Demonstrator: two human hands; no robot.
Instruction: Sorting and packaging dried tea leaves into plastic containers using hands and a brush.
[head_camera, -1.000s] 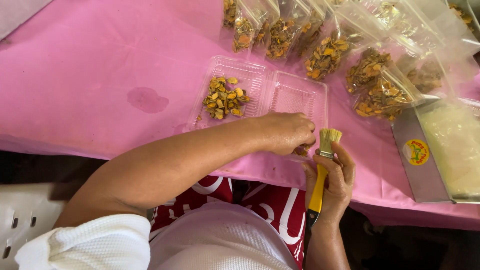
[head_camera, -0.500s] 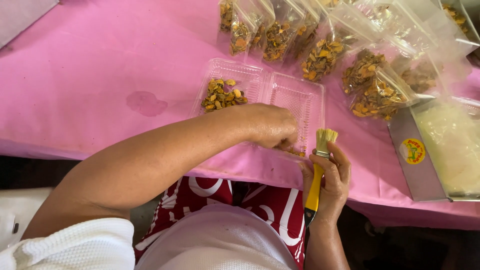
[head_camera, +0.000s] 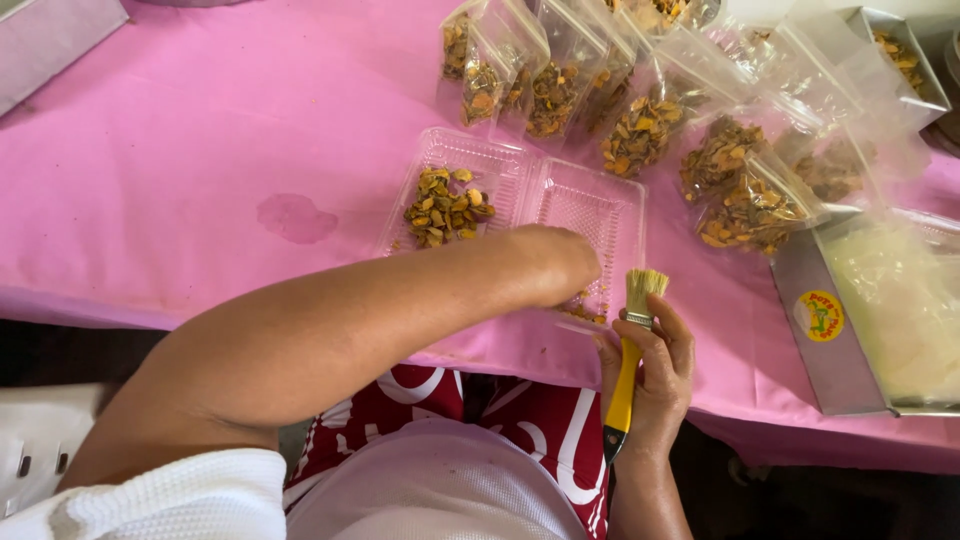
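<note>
**Clerk:** Pink tablecloth (head_camera: 180, 170), one damp stain (head_camera: 295, 217) left of centre. Item one?

**Checker:** Clear plastic hinged container (head_camera: 530, 195), lying open near the table's front edge. Left half holds a heap of dried yellow-brown chips (head_camera: 445, 207); right half is nearly bare, with a few chips at its near edge.

**Clerk:** Handling?

**Checker:** Judged light and thin-walled, likely to flex and spill if pinched at one corner. Best taken by the rim on both sides, or from beneath. The chips look brittle and loose.

**Clerk:** Item two?

**Checker:** Paintbrush (head_camera: 630, 345), yellow handle, pale bristles pointing up, just beside the container's right half. Stiff handle, soft bristles, light. The right hand (head_camera: 655, 385) is wrapped around the handle below the metal ferrule, a sound place to grip.

**Clerk:** Left hand?

**Checker:** Left hand (head_camera: 555, 265) reaches across to the container's near edge. Fingers are curled under and hidden; I cannot tell whether they pinch anything.

**Clerk:** Surroundings?

**Checker:** Row of clear bags (head_camera: 640, 110) filled with the same chips along the far side. Metal tray (head_camera: 850, 330) at right with a round sticker (head_camera: 821, 315) on its side and pale contents.
</note>
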